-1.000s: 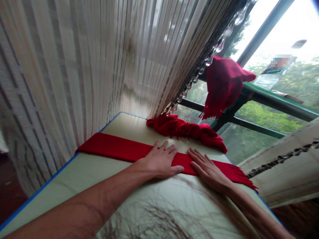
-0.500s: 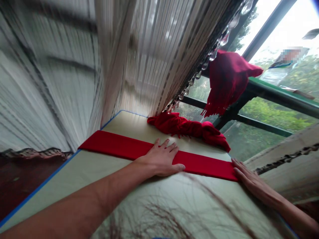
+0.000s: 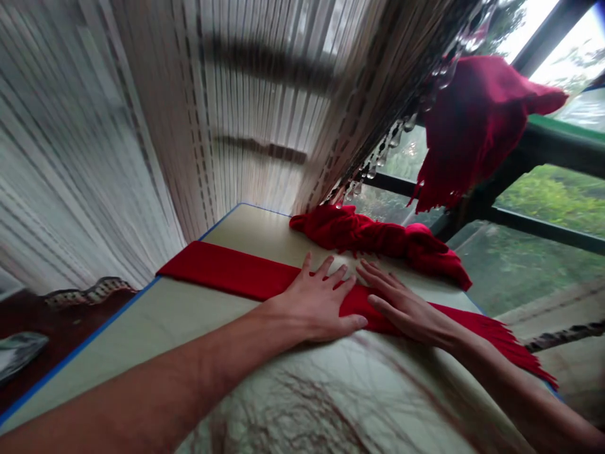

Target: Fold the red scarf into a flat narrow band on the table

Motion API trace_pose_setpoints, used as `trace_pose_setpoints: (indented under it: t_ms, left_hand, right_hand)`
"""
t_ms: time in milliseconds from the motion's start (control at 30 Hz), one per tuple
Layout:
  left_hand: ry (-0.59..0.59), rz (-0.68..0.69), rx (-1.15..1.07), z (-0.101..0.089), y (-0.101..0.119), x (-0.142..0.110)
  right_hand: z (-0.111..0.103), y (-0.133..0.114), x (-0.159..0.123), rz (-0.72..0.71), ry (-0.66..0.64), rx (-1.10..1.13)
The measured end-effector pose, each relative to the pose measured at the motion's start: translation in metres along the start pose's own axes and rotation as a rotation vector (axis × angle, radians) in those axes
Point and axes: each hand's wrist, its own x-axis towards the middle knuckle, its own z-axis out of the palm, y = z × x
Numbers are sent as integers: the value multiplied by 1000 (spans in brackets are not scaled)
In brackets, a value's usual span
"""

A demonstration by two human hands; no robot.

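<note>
A red scarf [image 3: 227, 271] lies folded into a long flat strip across the pale table [image 3: 227, 372]. Its fringed end [image 3: 505, 340] reaches the table's right edge. My left hand [image 3: 316, 302] rests on the middle of the strip, fingers spread and palm down. Just to its right, my right hand [image 3: 401, 302] is over the scarf with its fingers stretched out; part of the cloth is hidden beneath both hands. Behind the strip, a bunched red cloth [image 3: 378, 236] with some fringe lies along the table's far side.
Another red fringed cloth [image 3: 472, 132] hangs on the dark green window frame [image 3: 558, 151] at the right. A string curtain [image 3: 246, 107] with clear beads drapes behind the table. Blue edging [image 3: 113, 315] runs along the table's left side, above a dark reddish floor [image 3: 94, 315].
My right hand has moved left from the scarf's right end to beside my left hand. The fringe at that end now shows. My left hand stays on the scarf while the view shifts slightly.
</note>
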Motion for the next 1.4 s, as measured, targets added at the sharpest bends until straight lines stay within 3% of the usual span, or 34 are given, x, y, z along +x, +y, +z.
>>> trace_pose_setpoints:
  t_ms: [233, 467, 833, 1000, 1200, 1400]
  left_hand:
    - [-105, -32, -44, -5, 0, 2]
    - [-181, -66, -9, -10, 2, 2]
    - [-147, -74, -21, -13, -2, 4]
    - [-73, -137, 44, -23, -18, -2]
    - [-48, -197, 82, -14, -35, -9]
    - [-85, -297, 132, -25, -45, -39]
  right_hand:
    - [7, -3, -4, -22, -49, -85]
    - [9, -7, -8, -73, 84, -66]
    - [9, -9, -12, -84, 30, 0]
    - [9, -5, -15, -88, 36, -4]
    - [9, -8, -12, -75, 33, 8]
    - [6, -10, -12, -78, 24, 46]
